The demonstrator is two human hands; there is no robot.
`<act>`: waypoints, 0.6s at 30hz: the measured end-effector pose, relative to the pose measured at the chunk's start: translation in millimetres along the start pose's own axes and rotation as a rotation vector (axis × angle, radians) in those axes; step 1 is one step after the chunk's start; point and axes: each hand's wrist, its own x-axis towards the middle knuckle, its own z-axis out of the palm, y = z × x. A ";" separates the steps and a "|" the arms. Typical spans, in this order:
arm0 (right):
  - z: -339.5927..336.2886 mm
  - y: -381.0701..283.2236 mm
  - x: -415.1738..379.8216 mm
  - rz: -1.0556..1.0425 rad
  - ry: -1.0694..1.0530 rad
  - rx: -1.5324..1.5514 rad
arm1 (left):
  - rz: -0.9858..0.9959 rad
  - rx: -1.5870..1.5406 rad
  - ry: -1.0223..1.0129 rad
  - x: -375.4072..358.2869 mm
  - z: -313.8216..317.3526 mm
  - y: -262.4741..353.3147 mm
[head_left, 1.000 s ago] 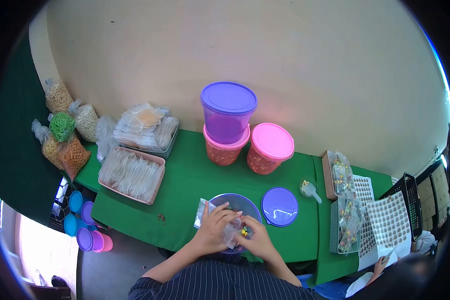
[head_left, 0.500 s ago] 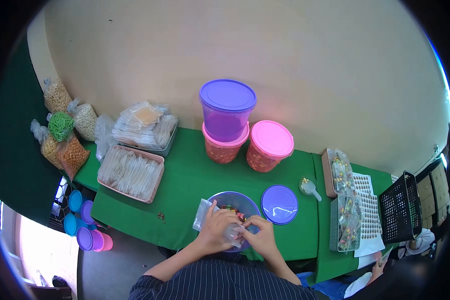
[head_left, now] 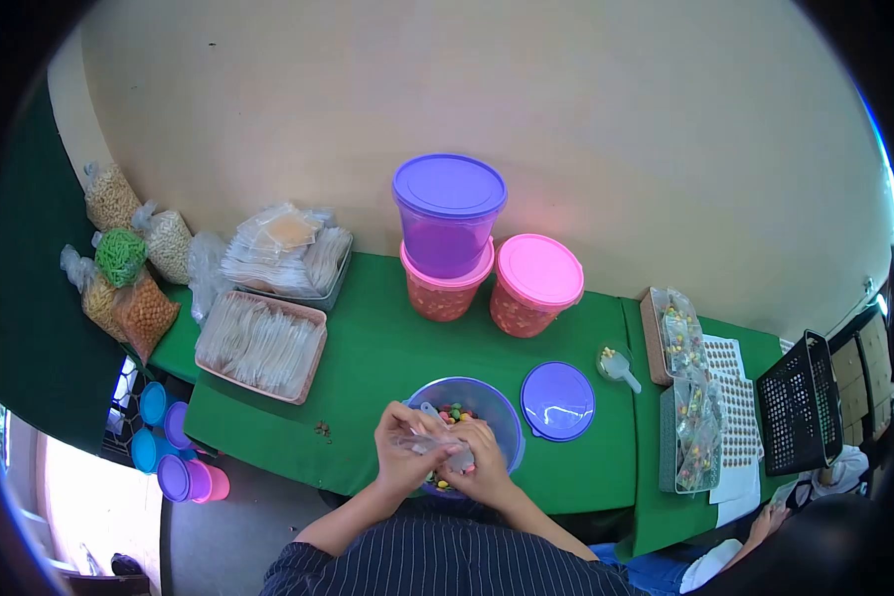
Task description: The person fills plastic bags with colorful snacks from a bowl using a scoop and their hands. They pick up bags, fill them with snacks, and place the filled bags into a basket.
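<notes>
My left hand (head_left: 399, 455) and my right hand (head_left: 483, 465) meet over a purple tub (head_left: 510, 422). Between their closed fingers is a small clear plastic bag (head_left: 429, 444), pinched from both sides; the fingers partly cover it, and its contents are hard to make out. Colourful round pieces (head_left: 457, 411) lie inside the tub beneath. What looks like a pale scoop handle (head_left: 428, 408) shows at the tub's near left, beside my left fingers. A purple lid (head_left: 558, 400) rests flat on the green cloth to the right.
Trays of flat clear bags (head_left: 260, 343) stand at left, near large snack bags (head_left: 147, 316). Lidded tubs (head_left: 449, 223) are stacked by the wall. A scoop (head_left: 621, 370), baskets of filled packets (head_left: 692, 437), sticker sheets (head_left: 735, 417) and a black crate (head_left: 801, 407) sit right, beside another person's hand (head_left: 768, 521).
The plastic bag has gone from sticking out left of my left hand to lying between both hands. My left hand has shifted left and turned; my right hand has moved left and closed in.
</notes>
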 end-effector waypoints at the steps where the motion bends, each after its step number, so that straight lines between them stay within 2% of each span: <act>1: 2.4 -1.8 1.0 0.016 0.040 0.029 | 0.016 0.012 0.045 1.9 -2.1 -0.2; 5: -0.3 4.5 0.7 -0.004 -0.022 0.005 | 0.103 0.029 0.061 6.1 1.4 11.5; 7: 3.3 15.1 -2.4 -0.060 -0.018 -0.020 | -0.033 -0.058 0.094 6.6 7.6 13.1; 8: 4.4 17.0 -4.1 -0.061 -0.017 -0.020 | -0.033 -0.058 0.092 6.6 9.2 14.3; 10: -1.8 -8.9 12.4 0.039 0.061 -0.054 | -0.150 0.121 -0.036 5.4 10.9 15.8; 11: -0.6 -0.7 8.9 0.037 0.060 -0.055 | -0.149 0.120 -0.036 3.3 8.4 12.5; 13: 1.9 17.2 0.6 0.090 -0.154 0.047 | -0.187 0.090 0.082 -3.7 -3.1 -2.0; 14: 2.0 15.8 0.2 0.092 -0.154 0.049 | -0.189 0.090 0.083 -6.6 -10.4 -10.2; 16: -1.3 -2.9 10.6 -0.034 -0.002 -0.068 | -0.098 0.120 0.223 -6.8 -18.6 -16.0; 17: -0.9 1.9 9.0 -0.034 -0.001 -0.066 | -0.098 0.122 0.222 -7.5 -21.1 -17.0; 18: -0.9 7.8 6.2 0.039 -0.112 0.020 | -0.052 0.088 0.245 -2.8 -17.3 -7.0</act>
